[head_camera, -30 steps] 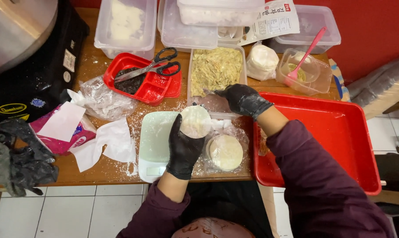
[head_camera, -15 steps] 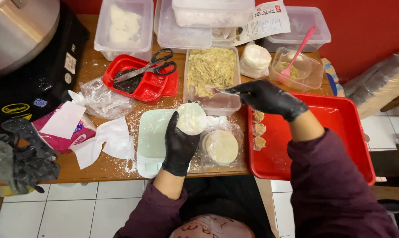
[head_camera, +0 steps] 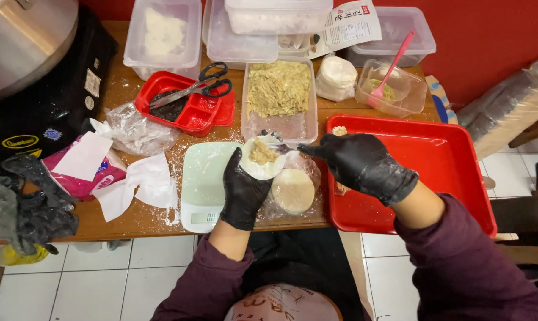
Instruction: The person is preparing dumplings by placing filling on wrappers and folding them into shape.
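The left hand [head_camera: 245,190] cupped a round dumpling wrapper [head_camera: 260,158] above the counter [head_camera: 132,226], filling heaped at its centre. The right hand [head_camera: 364,163] gripped what looked like a small spoon [head_camera: 279,146] over it. Thin, soft and tearable, the wrapper was best supported from beneath.

Both my hands wear glossy black gloves, the left hand [head_camera: 243,189] and the right hand [head_camera: 364,164], with dark plum sleeves [head_camera: 459,267] behind them. The dumpling wrapper [head_camera: 262,157] on my left palm is pale cream with a beige-brown dab of filling. The tray [head_camera: 453,160] is bright red, the scale [head_camera: 204,184] pale mint green, the bench [head_camera: 132,223] brown wood dusted white with flour. The filling tub [head_camera: 279,89] is clear, its mix yellowish tan.
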